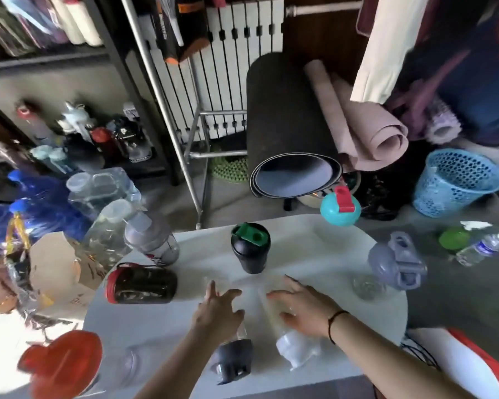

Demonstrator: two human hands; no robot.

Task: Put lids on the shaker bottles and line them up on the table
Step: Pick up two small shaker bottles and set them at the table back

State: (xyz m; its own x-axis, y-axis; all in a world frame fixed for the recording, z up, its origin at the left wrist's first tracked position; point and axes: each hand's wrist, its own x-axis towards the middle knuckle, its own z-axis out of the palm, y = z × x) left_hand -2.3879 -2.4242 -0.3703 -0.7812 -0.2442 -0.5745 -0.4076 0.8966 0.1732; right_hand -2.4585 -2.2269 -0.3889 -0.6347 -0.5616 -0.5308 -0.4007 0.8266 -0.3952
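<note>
Now both hands rest on bottles lying flat on the white round table (314,243). The left hand (218,311) lies over a clear bottle with a dark grey lid (233,359); its fingers are spread wide and point away from the person, and motion blur leaves it unclear whether they grip the bottle. That bottle's long axis runs away from the person, with the lid end toward the table's near edge. The right hand (303,308), with a black band on the wrist, lies over a clear bottle with a white lid (296,348), fingers loosely open across its side. This bottle lies just beside the first, lid also toward the near edge, its body angled up and to the left.

Farther back, a black bottle with a green lid (251,249) stands upright near the table's middle. A dark bottle with a red lid (141,285) lies on its side at the left, its long axis running left to right, lid end left. A grey bottle (152,240) leans at the table's left rim. A lilac bottle (395,260) tilts at the right edge, and a turquoise bottle with a red cap (340,205) sits beyond the far rim.
</note>
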